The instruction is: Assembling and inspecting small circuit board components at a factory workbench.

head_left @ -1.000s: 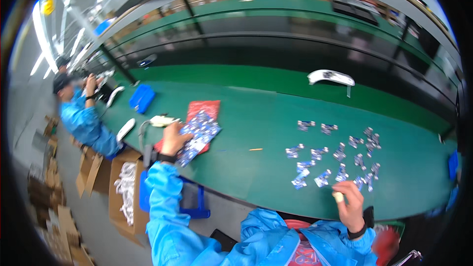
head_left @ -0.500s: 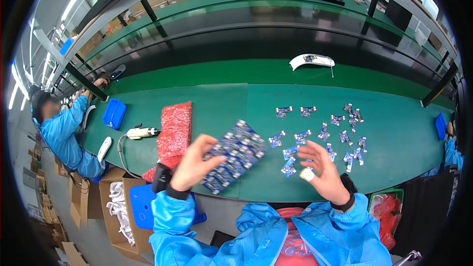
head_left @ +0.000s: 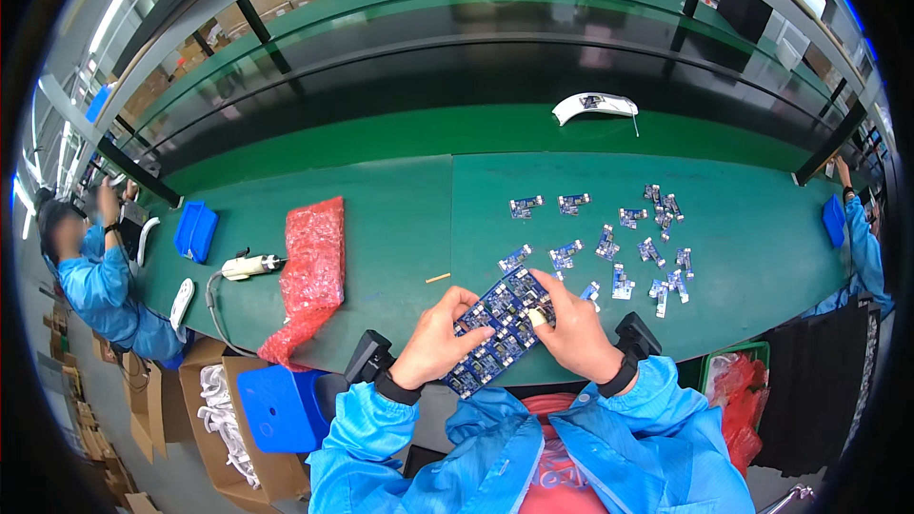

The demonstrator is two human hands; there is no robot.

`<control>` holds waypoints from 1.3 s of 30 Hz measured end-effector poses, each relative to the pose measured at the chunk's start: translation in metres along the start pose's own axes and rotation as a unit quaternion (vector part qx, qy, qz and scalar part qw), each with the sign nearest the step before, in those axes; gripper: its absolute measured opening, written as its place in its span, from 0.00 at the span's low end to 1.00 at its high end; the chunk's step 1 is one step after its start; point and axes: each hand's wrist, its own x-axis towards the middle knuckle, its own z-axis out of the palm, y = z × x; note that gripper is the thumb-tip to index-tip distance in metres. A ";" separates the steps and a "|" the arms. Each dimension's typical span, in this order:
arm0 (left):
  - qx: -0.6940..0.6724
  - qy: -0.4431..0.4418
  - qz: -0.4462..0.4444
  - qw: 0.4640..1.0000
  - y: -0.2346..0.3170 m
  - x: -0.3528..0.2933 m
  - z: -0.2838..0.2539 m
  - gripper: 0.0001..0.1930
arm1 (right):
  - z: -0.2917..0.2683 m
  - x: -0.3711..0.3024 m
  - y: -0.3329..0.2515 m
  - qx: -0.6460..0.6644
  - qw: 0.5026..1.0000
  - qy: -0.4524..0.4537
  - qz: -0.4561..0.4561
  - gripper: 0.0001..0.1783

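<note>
A blue circuit board panel, dense with small parts, is held tilted above the near edge of the green table. My left hand grips its left side, thumb on top. My right hand is closed on its upper right part, with a pale cover on the thumb. Several small blue circuit boards lie scattered on the table beyond and to the right of my right hand. A thin yellowish strip rests on the mat just beyond my left hand.
Left on the table are a red bubble-wrap bag, a corded electric screwdriver and a blue bin. A white curved part sits at the back. Co-workers are at both sides. A cardboard box stands below left.
My right hand has moved left and taken hold of the panel, which is now nearer my body. A thin strip now shows on the mat. The whole view has shifted slightly.
</note>
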 end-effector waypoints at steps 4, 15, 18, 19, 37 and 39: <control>0.034 -0.002 -0.011 0.999 0.006 0.003 -0.017 0.19 | 0.007 0.004 0.015 0.106 0.994 0.016 -0.015 0.32; 0.306 0.162 0.065 0.936 0.014 -0.003 -0.058 0.22 | -0.034 -0.008 0.013 0.141 0.988 -0.025 -0.060 0.26; 0.210 0.145 0.163 0.953 0.032 -0.003 -0.025 0.21 | -0.050 -0.018 0.003 0.123 0.985 -0.109 -0.045 0.24; 0.109 0.050 0.098 0.988 0.040 -0.004 -0.008 0.19 | -0.053 -0.021 -0.003 0.105 0.985 -0.121 -0.063 0.23; -0.162 -0.387 -0.081 0.904 0.061 0.022 0.161 0.10 | -0.110 -0.152 0.053 0.264 0.961 0.049 0.068 0.09; -0.151 -0.408 -0.073 0.897 0.062 0.023 0.180 0.10 | -0.123 -0.162 0.062 0.224 0.972 0.044 0.047 0.08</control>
